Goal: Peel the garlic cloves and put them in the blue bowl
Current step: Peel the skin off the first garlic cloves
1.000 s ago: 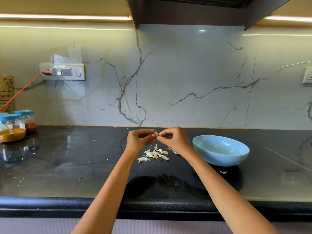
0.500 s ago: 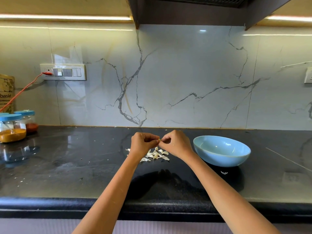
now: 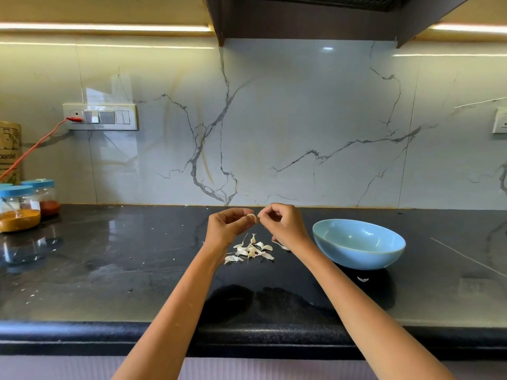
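My left hand (image 3: 227, 229) pinches a small pale garlic clove (image 3: 251, 216) between thumb and fingers, held above the black counter. My right hand (image 3: 282, 224) meets it from the right, its fingertips pinching at the clove's end. Below the hands lies a small heap of white garlic skins and cloves (image 3: 252, 249) on the counter. The blue bowl (image 3: 359, 244) stands just right of my right wrist; its inside looks bare from here.
Two blue-lidded spice jars (image 3: 20, 208) stand at the far left by the wall, under a switch plate with a red cable (image 3: 33, 148). A stray skin flake (image 3: 362, 279) lies in front of the bowl. The counter's front edge (image 3: 82, 333) runs below my forearms.
Both hands dropped slightly toward the heap half a second ago, then rose again. The clove shows between the fingertips again. The bowl and the heap stayed put.
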